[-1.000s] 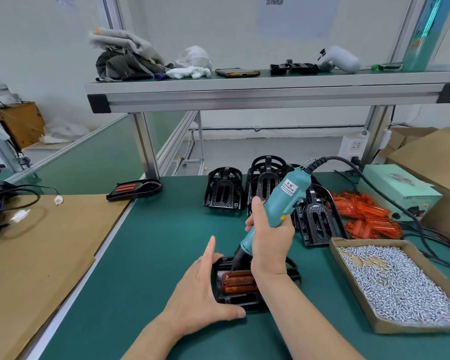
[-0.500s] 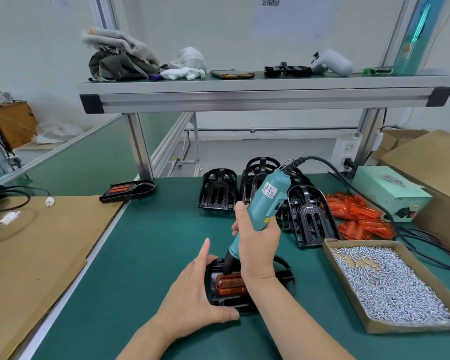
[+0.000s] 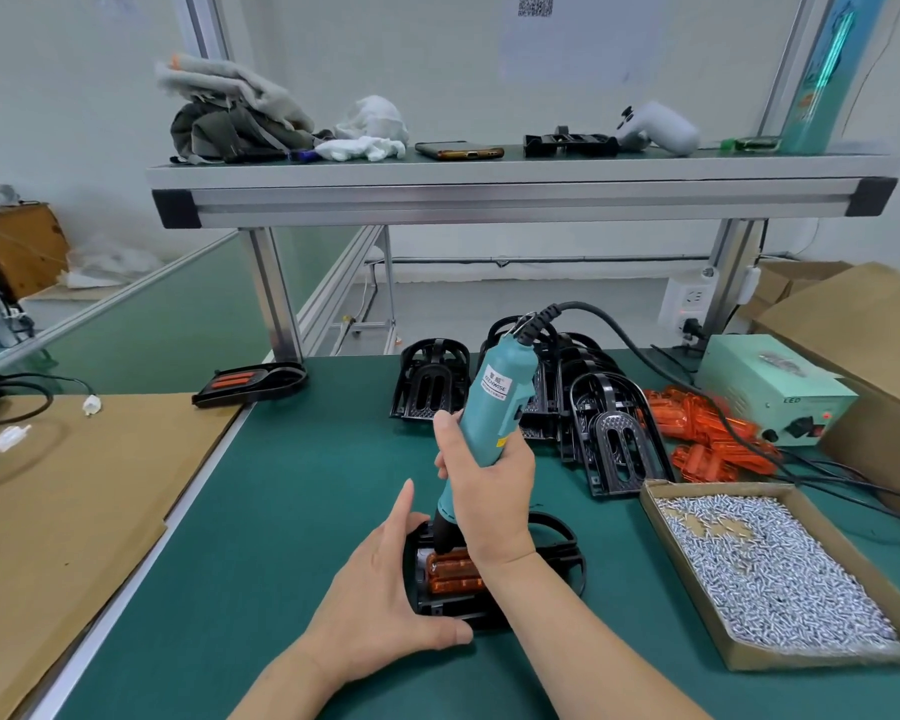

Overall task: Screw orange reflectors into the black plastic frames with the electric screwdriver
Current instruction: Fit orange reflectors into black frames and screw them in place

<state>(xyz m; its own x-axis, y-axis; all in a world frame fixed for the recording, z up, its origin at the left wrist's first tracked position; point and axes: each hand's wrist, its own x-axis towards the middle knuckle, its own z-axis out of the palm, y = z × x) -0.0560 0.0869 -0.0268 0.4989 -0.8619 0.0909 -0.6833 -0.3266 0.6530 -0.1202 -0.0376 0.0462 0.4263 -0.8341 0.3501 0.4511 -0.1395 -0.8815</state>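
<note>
Tilt of the electric screwdriver (image 3: 495, 407) has eased, so it now stands nearly upright, clamped in the right hand (image 3: 489, 493), tip on the far-left corner of the orange reflector (image 3: 450, 576) seated in the near black plastic frame (image 3: 440, 606), which the flat-fingered left hand (image 3: 385, 605) braces, likely driving a screw.

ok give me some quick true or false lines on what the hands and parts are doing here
1. The right hand grips the teal screwdriver. True.
2. The screwdriver points down at the orange reflector seated in the black frame. True.
3. The left hand is picking up a screw. False: it rests against the frame's left side, fingers straight.
4. The tray of screws lies left of the frame. False: it lies to the frame's right.
5. Spare reflectors lie piled beside the green power box. True.
</note>
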